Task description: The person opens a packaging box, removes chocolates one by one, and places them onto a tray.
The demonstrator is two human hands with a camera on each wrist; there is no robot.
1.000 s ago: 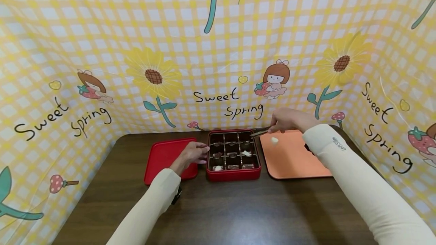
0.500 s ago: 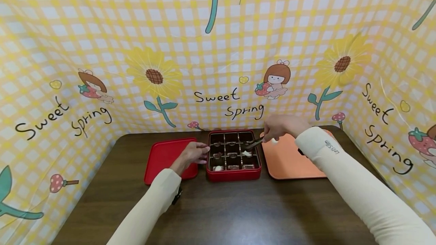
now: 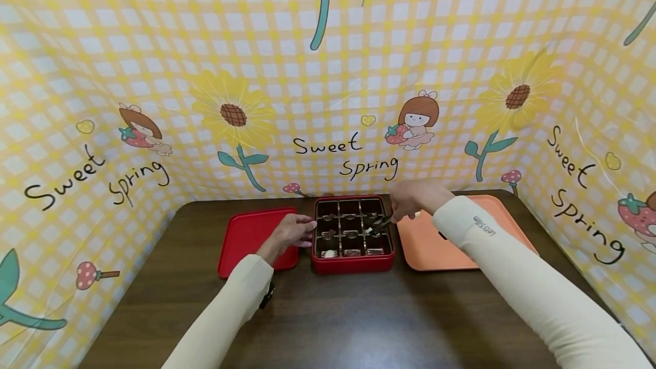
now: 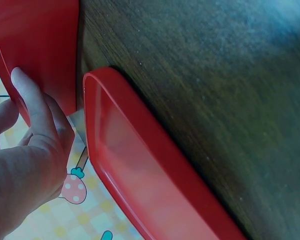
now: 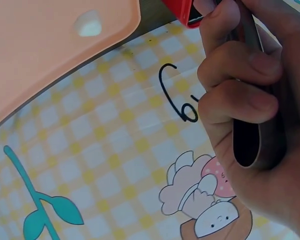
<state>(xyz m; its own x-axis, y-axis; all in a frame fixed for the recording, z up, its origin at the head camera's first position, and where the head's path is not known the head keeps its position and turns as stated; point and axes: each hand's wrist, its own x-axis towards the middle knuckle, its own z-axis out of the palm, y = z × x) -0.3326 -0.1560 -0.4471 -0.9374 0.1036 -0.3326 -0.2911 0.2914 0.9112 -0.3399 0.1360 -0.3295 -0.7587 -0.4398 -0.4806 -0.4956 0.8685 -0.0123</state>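
In the head view a red box with a dark divided insert stands at the middle of the table. My left hand touches its left side; in the left wrist view the fingers lie along the red wall. From the right, my right hand holds dark metal tongs, whose folded end shows in the right wrist view. The tong tips are down in the right column, at a small white piece. Whether they pinch it I cannot tell. Another white piece sits in the front left compartment.
A red lid lies left of the box, hollow side up. On the right is an orange tray bearing a white piece. Behind the table hangs a yellow checked cloth.
My right hand has moved left and down with the tongs, from over the back right compartment to the white piece in the right column. The left hand stays at the box.
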